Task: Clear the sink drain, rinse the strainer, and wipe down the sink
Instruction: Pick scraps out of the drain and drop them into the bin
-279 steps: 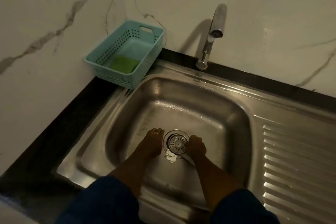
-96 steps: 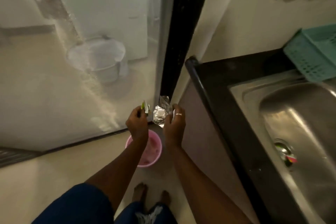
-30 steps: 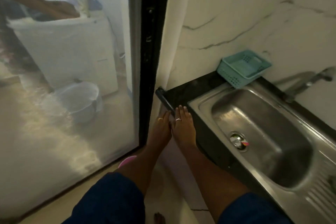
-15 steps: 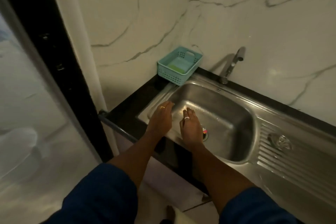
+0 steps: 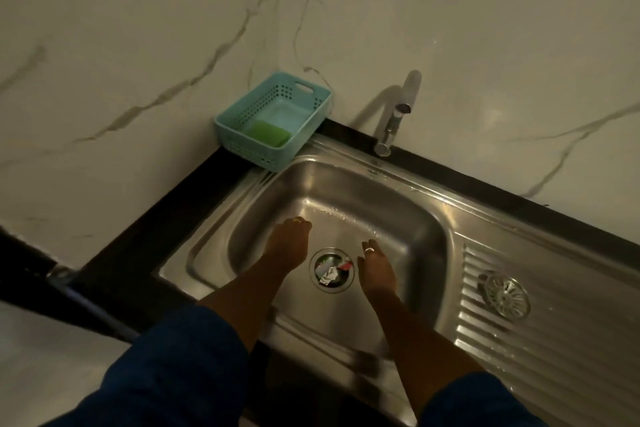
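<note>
One littered drain (image 5: 332,290) lies between the left hand (image 5: 289,246) and right hand (image 5: 375,270)

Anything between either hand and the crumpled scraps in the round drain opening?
Nothing visible. The round metal strainer lies aside on the ribbed steel drainboard, so the drain opening is uncovered and the crumpled foil and red scraps sit exposed. The left hand and right hand flank it in the basin, holding nothing.

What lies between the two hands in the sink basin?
The drain, with crumpled scraps sitting in it, lies between the left hand and the right hand. This shows in the head view.
</note>
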